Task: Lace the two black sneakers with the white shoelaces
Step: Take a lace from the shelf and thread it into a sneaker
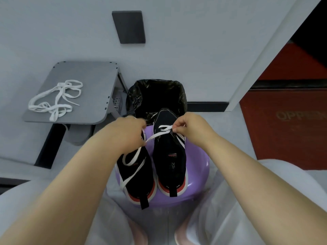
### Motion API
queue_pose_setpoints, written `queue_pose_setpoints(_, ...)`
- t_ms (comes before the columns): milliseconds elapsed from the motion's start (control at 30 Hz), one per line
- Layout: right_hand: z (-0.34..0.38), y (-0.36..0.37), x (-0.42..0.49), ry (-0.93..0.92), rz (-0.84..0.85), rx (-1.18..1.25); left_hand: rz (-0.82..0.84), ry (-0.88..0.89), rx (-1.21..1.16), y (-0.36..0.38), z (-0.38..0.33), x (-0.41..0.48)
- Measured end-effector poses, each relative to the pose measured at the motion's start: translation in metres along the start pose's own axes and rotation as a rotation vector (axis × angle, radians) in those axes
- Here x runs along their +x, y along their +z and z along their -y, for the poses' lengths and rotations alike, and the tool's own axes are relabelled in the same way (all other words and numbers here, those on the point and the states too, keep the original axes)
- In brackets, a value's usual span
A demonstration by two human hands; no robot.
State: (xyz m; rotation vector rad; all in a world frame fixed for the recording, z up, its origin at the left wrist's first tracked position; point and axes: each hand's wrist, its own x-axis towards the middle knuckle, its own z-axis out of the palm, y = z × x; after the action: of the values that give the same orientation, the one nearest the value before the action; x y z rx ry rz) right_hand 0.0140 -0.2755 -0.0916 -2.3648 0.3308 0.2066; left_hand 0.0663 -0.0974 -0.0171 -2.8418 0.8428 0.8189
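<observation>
Head view, nearest first: my knees in pale trousers flank a purple stool (196,174), and the two black sneakers stand on it side by side, heels toward me. The sneaker on my left (136,179) has no lacing of its own that I can see; only a slack tail of the working shoelace (159,134) loops across its top. The sneaker on my right (170,156) carries that lace through what look like its farthest eyelets, near the toe.

My left hand (131,133) pinches one run of the lace just beside the shoe, fingers curled. My right hand (190,128) pinches the other run between thumb and fingertips above the eyelets.

To do this step well, I judge I should draw both runs until they match in length, keep the flat lace untwisted, then cross and feed each tip into the next eyelet toward me. The loose tail could snag on the other shoe, so I would lift it free first.

Beyond the stool stands a bin (131,96) lined with a black bag. To my left, a grey side table (88,76) holds the second white shoelace (54,99) in a loose tangle. A dark panel (129,26) lies farthest away.

Count: two sneakers, two laces, one stool, one bin, one table.
</observation>
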Motion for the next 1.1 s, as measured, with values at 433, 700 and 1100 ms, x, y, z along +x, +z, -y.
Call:
queue_pose_setpoints(433, -0.005, 0.003, 0.001, 0.005, -0.073, 0.059, -0.362, 0.017, -0.107, 0.054, -0.041, 0.042)
queue_pose_setpoints(700, -0.002, 0.003, 0.004, 0.03, -0.043, 0.053, -0.45, 0.003, -0.011, 0.06, -0.047, 0.052)
queue_pose_setpoints(1100, 0.013, 0.007, -0.007, 0.073, 0.056, 0.05, -0.378, 0.101, 0.165, 0.058, -0.041, 0.052)
